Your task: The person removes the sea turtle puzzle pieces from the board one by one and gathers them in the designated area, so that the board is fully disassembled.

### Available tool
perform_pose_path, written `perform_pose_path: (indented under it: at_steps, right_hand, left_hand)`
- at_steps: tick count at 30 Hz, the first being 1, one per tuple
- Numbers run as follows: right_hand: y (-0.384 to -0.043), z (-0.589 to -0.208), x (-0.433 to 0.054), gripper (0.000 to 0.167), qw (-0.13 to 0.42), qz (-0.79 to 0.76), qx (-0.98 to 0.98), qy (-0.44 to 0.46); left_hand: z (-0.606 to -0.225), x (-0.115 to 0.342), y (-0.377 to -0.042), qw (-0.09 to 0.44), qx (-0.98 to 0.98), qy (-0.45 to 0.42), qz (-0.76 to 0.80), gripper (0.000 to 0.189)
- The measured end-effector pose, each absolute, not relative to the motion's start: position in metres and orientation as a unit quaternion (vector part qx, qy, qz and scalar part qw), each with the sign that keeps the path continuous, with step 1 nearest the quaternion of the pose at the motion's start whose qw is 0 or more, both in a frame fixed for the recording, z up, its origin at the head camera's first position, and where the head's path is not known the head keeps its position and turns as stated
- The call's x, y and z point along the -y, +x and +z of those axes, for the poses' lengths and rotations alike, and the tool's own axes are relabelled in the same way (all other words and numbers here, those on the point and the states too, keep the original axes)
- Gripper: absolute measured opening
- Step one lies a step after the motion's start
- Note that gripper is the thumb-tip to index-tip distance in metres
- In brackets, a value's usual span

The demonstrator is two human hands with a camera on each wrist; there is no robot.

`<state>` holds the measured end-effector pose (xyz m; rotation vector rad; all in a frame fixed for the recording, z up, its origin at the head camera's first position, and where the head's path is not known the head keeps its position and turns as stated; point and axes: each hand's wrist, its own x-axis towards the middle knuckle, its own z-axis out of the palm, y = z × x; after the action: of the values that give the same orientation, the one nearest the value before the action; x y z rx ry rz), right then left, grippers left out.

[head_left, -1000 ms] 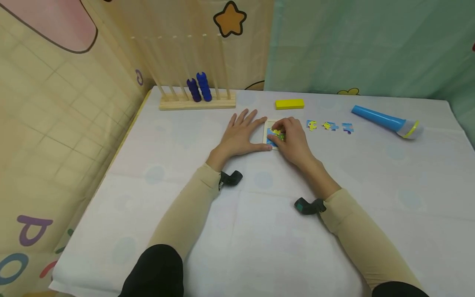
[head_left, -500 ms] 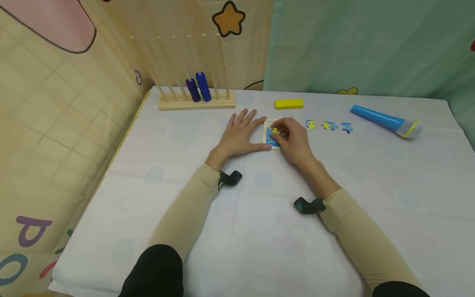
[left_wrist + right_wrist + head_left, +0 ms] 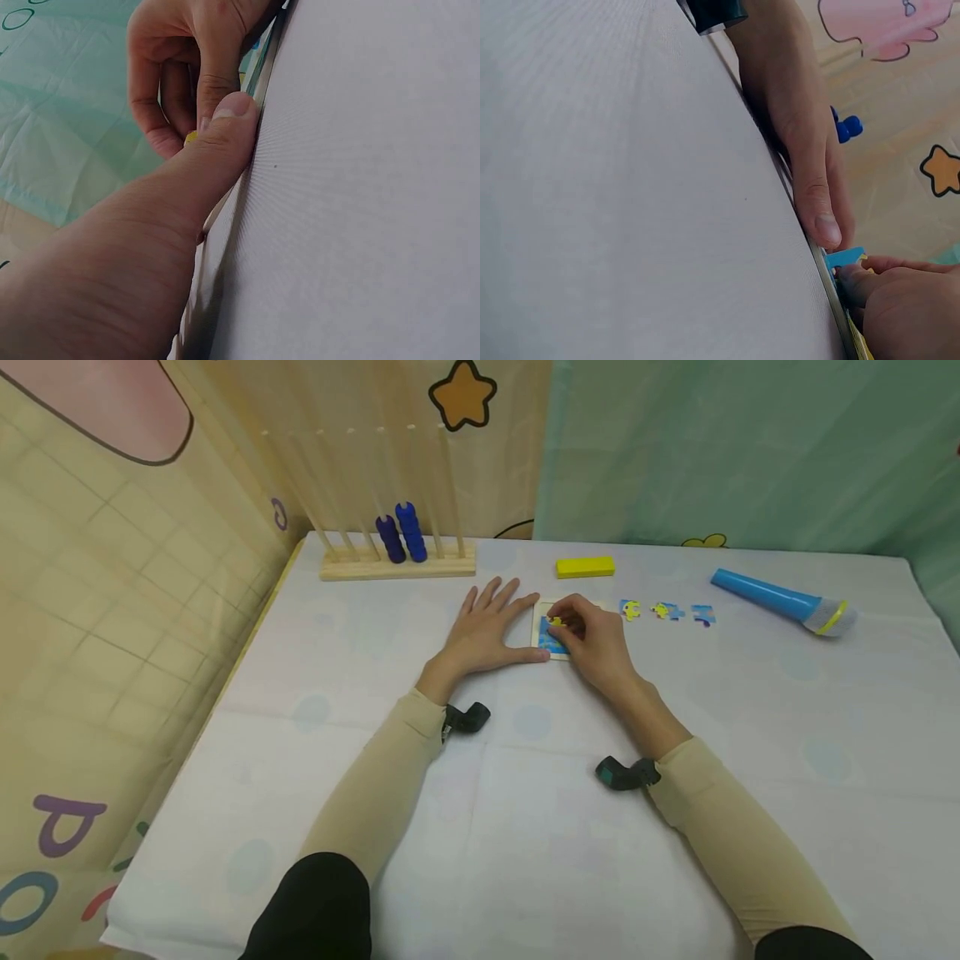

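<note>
My left hand [image 3: 486, 635] lies spread on the table, its thumb and index fingertip at the left side of a small framed jigsaw puzzle [image 3: 552, 644]. Blue and yellow parts of its picture show; my right hand [image 3: 597, 639] covers the rest. Between right thumb and fingers I pinch a blue and yellow puzzle piece [image 3: 845, 257], tilted up from the frame in the right wrist view. In the left wrist view, the left thumb [image 3: 225, 131] presses along the frame's edge, close to the right fingers [image 3: 174, 97].
Several loose puzzle pieces [image 3: 667, 611] lie right of the frame. Behind stand a yellow block [image 3: 585, 567] and a wooden peg abacus [image 3: 397, 568] with blue beads [image 3: 409, 532]. A blue toy microphone [image 3: 783, 601] lies at the right.
The right fingertips have shifted slightly over the puzzle; more blue and less green shows beneath them. My left hand has stayed in place.
</note>
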<state>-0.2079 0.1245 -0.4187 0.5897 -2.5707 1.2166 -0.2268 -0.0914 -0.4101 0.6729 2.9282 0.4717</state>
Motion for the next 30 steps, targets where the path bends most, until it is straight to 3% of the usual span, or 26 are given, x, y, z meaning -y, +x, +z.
perform_pose_path:
  at_steps: [15, 30]
  right_hand:
    - [-0.207, -0.419, -0.126, 0.018, 0.109, 0.448, 0.869, 0.179]
    - [-0.205, -0.409, -0.147, 0.024, 0.12, 0.481, 0.866, 0.066]
  left_hand:
    - [-0.409, 0.091, -0.226, 0.05, -0.963, 0.218, 0.152, 0.085]
    - [-0.408, 0.091, -0.228, 0.053, -0.963, 0.215, 0.15, 0.086]
